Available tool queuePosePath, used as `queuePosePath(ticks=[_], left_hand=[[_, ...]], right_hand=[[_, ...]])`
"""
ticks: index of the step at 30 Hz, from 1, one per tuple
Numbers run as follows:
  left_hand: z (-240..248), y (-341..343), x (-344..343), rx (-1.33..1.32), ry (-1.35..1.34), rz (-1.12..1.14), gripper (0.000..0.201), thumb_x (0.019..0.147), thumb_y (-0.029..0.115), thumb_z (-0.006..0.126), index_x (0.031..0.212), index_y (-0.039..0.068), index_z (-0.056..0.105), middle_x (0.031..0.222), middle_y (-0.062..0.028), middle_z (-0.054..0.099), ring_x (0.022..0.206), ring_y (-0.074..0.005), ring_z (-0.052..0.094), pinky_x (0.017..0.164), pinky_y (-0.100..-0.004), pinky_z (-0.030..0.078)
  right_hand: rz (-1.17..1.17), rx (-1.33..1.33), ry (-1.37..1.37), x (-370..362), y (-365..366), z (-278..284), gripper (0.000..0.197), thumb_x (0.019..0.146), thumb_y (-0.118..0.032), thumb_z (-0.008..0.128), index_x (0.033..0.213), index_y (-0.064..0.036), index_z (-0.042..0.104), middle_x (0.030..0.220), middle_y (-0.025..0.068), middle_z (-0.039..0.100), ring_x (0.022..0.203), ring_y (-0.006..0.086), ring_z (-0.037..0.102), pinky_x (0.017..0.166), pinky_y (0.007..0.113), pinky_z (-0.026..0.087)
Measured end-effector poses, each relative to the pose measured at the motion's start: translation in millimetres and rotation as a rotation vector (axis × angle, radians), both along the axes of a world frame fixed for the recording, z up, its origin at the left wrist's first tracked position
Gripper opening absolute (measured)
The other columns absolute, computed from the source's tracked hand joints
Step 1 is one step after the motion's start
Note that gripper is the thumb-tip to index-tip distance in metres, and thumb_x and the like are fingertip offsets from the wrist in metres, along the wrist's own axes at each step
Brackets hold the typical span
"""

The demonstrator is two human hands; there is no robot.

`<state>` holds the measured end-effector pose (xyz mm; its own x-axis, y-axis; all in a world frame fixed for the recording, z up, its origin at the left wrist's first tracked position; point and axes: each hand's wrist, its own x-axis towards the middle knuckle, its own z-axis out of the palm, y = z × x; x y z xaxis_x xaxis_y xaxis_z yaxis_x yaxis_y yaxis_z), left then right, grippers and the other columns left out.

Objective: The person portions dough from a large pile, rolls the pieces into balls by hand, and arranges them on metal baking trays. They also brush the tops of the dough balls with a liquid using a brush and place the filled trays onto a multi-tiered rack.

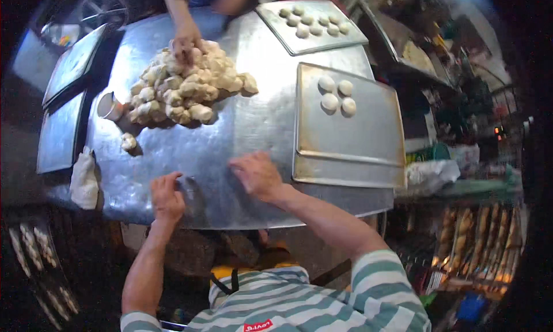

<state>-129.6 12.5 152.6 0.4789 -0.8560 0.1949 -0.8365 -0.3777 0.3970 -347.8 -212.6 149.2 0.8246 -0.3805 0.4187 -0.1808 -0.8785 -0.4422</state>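
My left hand [167, 196] is at the near side of the metal table, fingers bent and parted from the thumb, with nothing visible in it. To its right, my right hand [257, 173] is cupped palm-down just above or on the tabletop; the space under its palm is hidden. Beyond both hands rises a large heap of pale dough pieces [184, 90]. A single dough piece [128, 141] lies apart at the heap's near left. Several smooth dough balls [329, 101] sit on a metal tray [351, 133] right of my right hand.
A co-worker's hand [187, 41] reaches onto the heap from the far side. Another tray [322, 44] with several dough balls lies far right. On the left are a small white container [109, 107], a white bag [84, 181] and upright-leaning trays [60, 130]. A bread rack [475, 240] stands lower right.
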Motion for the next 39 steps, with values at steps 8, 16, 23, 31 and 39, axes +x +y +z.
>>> queuePosePath(ticks=[8, 16, 23, 31, 39], left_hand=[[-34, -48, 102, -0.275, 0.102, 0.063, 0.036, 0.088, 0.005, 0.055, 0.122, 0.001, 0.066, 0.112, -0.0203, 0.067, 0.104, -0.0405, 0.063, 0.094, -0.0475, 0.05], [-31, -53, 71, 0.011, 0.037, -0.204, 0.04, 0.091, 0.004, 0.054, 0.13, 0.004, 0.064, 0.119, -0.0189, 0.068, 0.109, -0.0364, 0.063, 0.095, -0.0441, 0.049], [-57, -14, 115, -0.141, 0.242, -0.011, 0.046, 0.092, 0.005, 0.054, 0.137, 0.005, 0.062, 0.108, -0.0157, 0.067, 0.098, -0.034, 0.062, 0.092, -0.0449, 0.049], [-56, -85, 142, -0.174, -0.087, -0.315, 0.046, 0.088, 0.001, 0.053, 0.132, 0.005, 0.063, 0.108, -0.0182, 0.064, 0.099, -0.0384, 0.06, 0.096, -0.0468, 0.046], [-54, -33, 69, -0.094, 0.055, -0.198, 0.043, 0.086, 0.005, 0.055, 0.128, 0.004, 0.066, 0.108, -0.0195, 0.064, 0.099, -0.0368, 0.062, 0.093, -0.048, 0.049]], right_hand=[[-0.136, -0.03, 0.091, 62, -73, -12, 0.019, 0.088, -0.014, 0.062, 0.104, -0.0124, 0.069, 0.099, 0.0104, 0.068, 0.1, 0.0337, 0.06, 0.093, 0.046, 0.047], [-0.112, -0.044, 0.063, 80, -27, -22, 0.028, 0.086, -0.02, 0.062, 0.113, -0.0154, 0.07, 0.11, 0.0096, 0.069, 0.111, 0.0305, 0.058, 0.098, 0.049, 0.042], [-0.243, 0.135, 0.205, 51, -59, -28, 0.028, 0.084, -0.021, 0.066, 0.111, -0.0169, 0.071, 0.105, 0.0088, 0.07, 0.111, 0.031, 0.059, 0.097, 0.05, 0.044], [-0.109, -0.107, 0.221, 91, -92, -16, 0.024, 0.085, -0.019, 0.063, 0.108, -0.0169, 0.071, 0.105, 0.0095, 0.069, 0.108, 0.0318, 0.06, 0.095, 0.048, 0.046], [-0.143, 0.091, -0.015, 40, -27, -29, 0.024, 0.084, -0.016, 0.067, 0.107, -0.0173, 0.071, 0.098, 0.0088, 0.067, 0.106, 0.0321, 0.059, 0.095, 0.047, 0.045]])
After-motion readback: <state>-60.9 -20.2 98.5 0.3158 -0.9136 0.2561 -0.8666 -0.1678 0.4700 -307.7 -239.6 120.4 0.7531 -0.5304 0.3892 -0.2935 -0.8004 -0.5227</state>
